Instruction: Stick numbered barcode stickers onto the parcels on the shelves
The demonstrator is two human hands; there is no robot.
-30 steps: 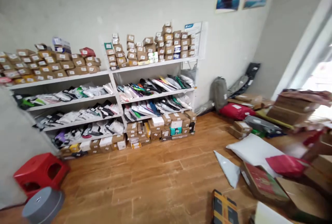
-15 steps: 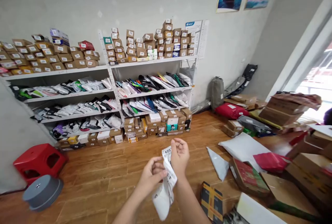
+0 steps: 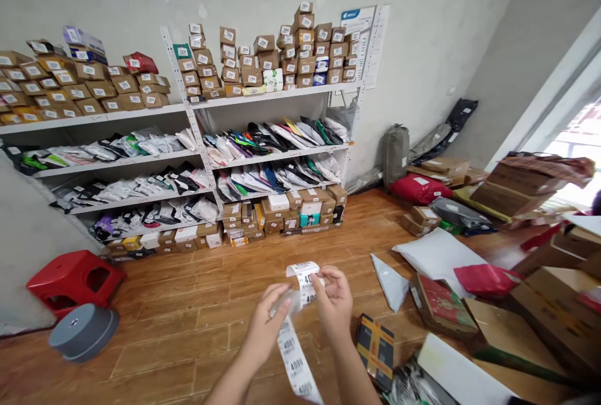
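Observation:
A long strip of white printed labels (image 3: pixel 295 361) with numbers such as 4008 runs between my hands and hangs down toward the bottom edge of the view. My left hand (image 3: pixel 270 320) pinches it where the strip bends, thumb and fingers pressed together. On the other side, my right hand (image 3: pixel 334 298) grips the upper part, its thumb on the label face. The strip's top end curls up and away above my right thumb. Both hands are held in the air over the wooden floor (image 3: pixel 211 330), in front of the shelves.
White metal shelves (image 3: pixel 282 93) along the wall hold many numbered boxes and bagged parcels. A red stool (image 3: pixel 77 280) and a grey stool (image 3: pixel 84 330) stand at left. Cartons (image 3: pixel 521 342), a white bag (image 3: pixel 436 261) and a taped black box (image 3: pixel 375 352) lie on the floor at right.
The label strip, crumpled and folded before, is now spread out, showing several printed numbers. My hands have moved slightly apart. The view has tilted down a little.

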